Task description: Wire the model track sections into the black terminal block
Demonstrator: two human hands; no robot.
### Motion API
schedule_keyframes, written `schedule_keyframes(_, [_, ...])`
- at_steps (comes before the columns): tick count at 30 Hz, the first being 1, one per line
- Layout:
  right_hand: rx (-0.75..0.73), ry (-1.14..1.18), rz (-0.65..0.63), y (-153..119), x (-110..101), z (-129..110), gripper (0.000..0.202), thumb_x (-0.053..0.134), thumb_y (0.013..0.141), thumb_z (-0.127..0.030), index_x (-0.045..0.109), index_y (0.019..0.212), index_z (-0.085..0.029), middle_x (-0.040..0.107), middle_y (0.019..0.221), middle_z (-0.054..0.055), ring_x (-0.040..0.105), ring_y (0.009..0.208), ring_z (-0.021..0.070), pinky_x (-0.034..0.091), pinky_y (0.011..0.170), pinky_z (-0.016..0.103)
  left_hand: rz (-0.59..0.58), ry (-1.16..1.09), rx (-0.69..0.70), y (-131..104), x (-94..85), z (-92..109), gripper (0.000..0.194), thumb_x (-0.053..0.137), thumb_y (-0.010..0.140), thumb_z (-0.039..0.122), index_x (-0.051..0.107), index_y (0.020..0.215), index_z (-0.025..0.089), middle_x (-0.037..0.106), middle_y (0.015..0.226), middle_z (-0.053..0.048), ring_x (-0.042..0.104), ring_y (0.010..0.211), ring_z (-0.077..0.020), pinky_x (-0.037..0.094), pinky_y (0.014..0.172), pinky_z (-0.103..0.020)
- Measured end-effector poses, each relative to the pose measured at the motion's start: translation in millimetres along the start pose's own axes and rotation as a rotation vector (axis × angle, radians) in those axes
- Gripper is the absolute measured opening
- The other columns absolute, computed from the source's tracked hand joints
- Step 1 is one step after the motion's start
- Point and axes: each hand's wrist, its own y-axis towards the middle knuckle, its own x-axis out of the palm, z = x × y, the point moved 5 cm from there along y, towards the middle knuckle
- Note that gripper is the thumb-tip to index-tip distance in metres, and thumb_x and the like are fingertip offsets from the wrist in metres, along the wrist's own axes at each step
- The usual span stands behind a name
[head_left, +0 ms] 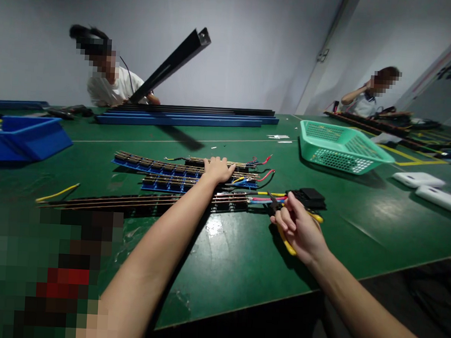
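Note:
Several long strips with copper-coloured rods and wired ends lie side by side in front of me. My left hand reaches over the blue strips, its fingers bent down on a strip near the wired ends; the fingertips are partly hidden. My right hand is closed around yellow-handled pliers, their dark jaws pointing up and left beside the wires of the nearest black strip. Just behind that hand lies a black block-like part.
A blue bin stands at left, a green perforated basket at right, near white flat cases. Long blue and black profiles lie across the back. One person holds a raised black profile; another sits far right.

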Motion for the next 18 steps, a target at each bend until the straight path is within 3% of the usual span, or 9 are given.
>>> schedule_keyframes(6, [-0.177, -0.588, -0.217, -50.4, 18.4, -11.0, 0.03, 0.069, 0.084, -0.044, 0.049, 0.078, -0.022, 0.044, 0.059, -0.006, 0.036, 0.051, 0.0088, 0.029, 0.047, 0.022, -0.004, -0.006, 0.008, 2.3, 1.9, -1.4, 0.065, 0.024, 0.098, 0.06, 0.058, 0.131, 0.015, 0.057, 0.135, -0.019, 0.049, 0.126, -0.0353, 0.032, 0.106, -0.056])
schedule_keyframes(10, [-0.203, -0.502, -0.493, -65.5, 44.0, -30.4, 0.026, 0.066, 0.086, -0.044, 0.051, 0.093, -0.023, 0.049, 0.066, -0.004, 0.041, 0.056, 0.0104, 0.034, 0.052, 0.023, 0.004, -0.01, 0.015, 2.9, 3.0, -2.0, 0.067, 0.024, 0.098, 0.06, 0.057, 0.131, 0.013, 0.057, 0.134, -0.02, 0.049, 0.125, -0.0358, 0.032, 0.105, -0.056])
schedule_keyframes(13, [-0.155, -0.208, -0.648, -42.4, 64.7, -52.1, 0.039, 0.06, 0.085, -0.059, 0.052, 0.1, -0.024, 0.053, 0.06, -0.004, 0.044, 0.054, 0.0122, 0.036, 0.053, 0.025, -0.005, -0.016, 0.003, 2.2, 2.9, -2.1, 0.063, 0.024, 0.099, 0.057, 0.057, 0.131, 0.014, 0.057, 0.136, -0.019, 0.048, 0.127, -0.0352, 0.031, 0.106, -0.056])
schedule_keyframes(15, [-0.068, -0.084, -0.666, -15.4, 76.3, -61.1, 0.045, 0.051, 0.084, -0.068, 0.053, 0.093, -0.023, 0.052, 0.054, -0.003, 0.045, 0.052, 0.0134, 0.037, 0.054, 0.026, -0.004, -0.019, 0.003, 1.4, 2.0, -1.9, 0.061, 0.024, 0.099, 0.054, 0.058, 0.13, 0.014, 0.057, 0.136, -0.019, 0.048, 0.127, -0.0345, 0.031, 0.106, -0.056])
schedule_keyframes(18, [0.077, -0.026, -0.676, 22.3, 90.1, -60.1, 0.046, 0.048, 0.084, -0.067, 0.056, 0.087, -0.022, 0.051, 0.048, -0.002, 0.046, 0.047, 0.0136, 0.037, 0.051, 0.026, 0.006, -0.029, 0.012, 0.1, 0.1, -1.7, 0.057, 0.022, 0.101, 0.049, 0.059, 0.127, 0.015, 0.058, 0.135, -0.018, 0.049, 0.126, -0.0339, 0.033, 0.105, -0.056])
